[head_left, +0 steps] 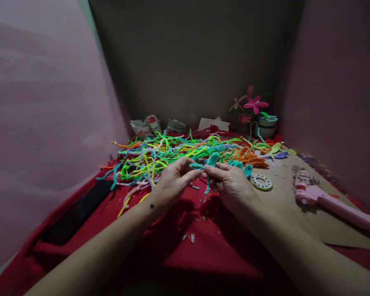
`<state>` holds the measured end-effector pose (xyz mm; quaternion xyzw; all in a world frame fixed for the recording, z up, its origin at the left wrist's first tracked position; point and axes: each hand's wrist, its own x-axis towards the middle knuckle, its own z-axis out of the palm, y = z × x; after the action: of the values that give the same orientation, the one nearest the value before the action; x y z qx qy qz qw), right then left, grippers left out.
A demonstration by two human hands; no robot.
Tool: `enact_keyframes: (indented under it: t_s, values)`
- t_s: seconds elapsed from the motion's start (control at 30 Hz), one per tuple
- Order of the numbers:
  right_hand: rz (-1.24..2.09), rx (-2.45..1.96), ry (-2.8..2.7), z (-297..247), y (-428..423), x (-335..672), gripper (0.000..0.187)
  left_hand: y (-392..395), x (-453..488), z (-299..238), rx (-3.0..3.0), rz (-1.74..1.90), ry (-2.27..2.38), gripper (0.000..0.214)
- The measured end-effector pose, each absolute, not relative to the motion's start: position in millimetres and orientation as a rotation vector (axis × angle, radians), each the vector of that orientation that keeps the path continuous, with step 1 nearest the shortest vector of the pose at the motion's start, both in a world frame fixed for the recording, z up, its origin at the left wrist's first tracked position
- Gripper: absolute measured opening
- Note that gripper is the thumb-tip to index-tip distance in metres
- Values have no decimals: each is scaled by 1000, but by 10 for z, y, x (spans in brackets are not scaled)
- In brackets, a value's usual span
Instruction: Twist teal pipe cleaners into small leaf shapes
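Note:
My left hand (175, 176) pinches one end of a turquoise pipe cleaner (197, 166) between thumb and fingers. Close beside it, my right hand (231, 181) is closed on the same turquoise piece, where a rounded petal-like loop (213, 159) stands up above the fingertips. A thin turquoise end hangs down below the right fingers. Further turquoise loops (247, 170) show past the right hand; whether they join the held piece I cannot tell. Behind both hands spreads a tangled heap of coloured pipe cleaners (160, 154). Orange folded pieces (249, 158) lie just beyond the right hand.
A pink glue gun (333, 201) rests on a brown board (283, 209) at right, with a round holed disc (261, 182) nearer the hand. A black flat object (80, 213) lies left on the red cloth (185, 263). At the back stands a pot (267, 126) near a pink flower (255, 104).

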<state>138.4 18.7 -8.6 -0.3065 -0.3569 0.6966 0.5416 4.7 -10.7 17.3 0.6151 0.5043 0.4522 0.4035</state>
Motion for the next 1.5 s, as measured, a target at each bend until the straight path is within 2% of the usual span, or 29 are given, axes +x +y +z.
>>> enact_keyframes:
  t_s: [0.23, 0.37, 0.6, 0.87, 0.93, 1.1, 1.23, 1.4, 1.5]
  values:
    - [1742, -719, -923, -217, 206, 1373, 25, -14, 88, 200, 1536, 1167, 1320, 13]
    - [1713, -762, -1071, -212, 170, 1378, 19, 37, 41, 194, 1495, 1173, 1233, 19]
    - [1757, -823, -1239, -201, 128, 1369, 22, 62, -2, 197, 1341, 1012, 1116, 17]
    - [1870, -819, -1143, -231, 120, 1357, 16, 7, 9, 95, 2085, 1276, 1261, 10]
    - [1860, -784, -1082, -217, 132, 1356, 14, 14, -26, 129, 1947, 1271, 1273, 10]
    - [1749, -709, -806, -180, 213, 1372, 19, 53, -121, 155, 1418, 1165, 1185, 32]
    - [1687, -688, -903, -178, 229, 1390, 13, 17, -40, 84, 1357, 971, 1129, 24]
    - [1651, -765, -985, -164, 202, 1391, 12, -10, 29, 49, 1318, 1023, 1159, 19]
    - [1616, -837, -1083, -167, 193, 1390, 12, -4, 8, 39, 1334, 1050, 1106, 24]
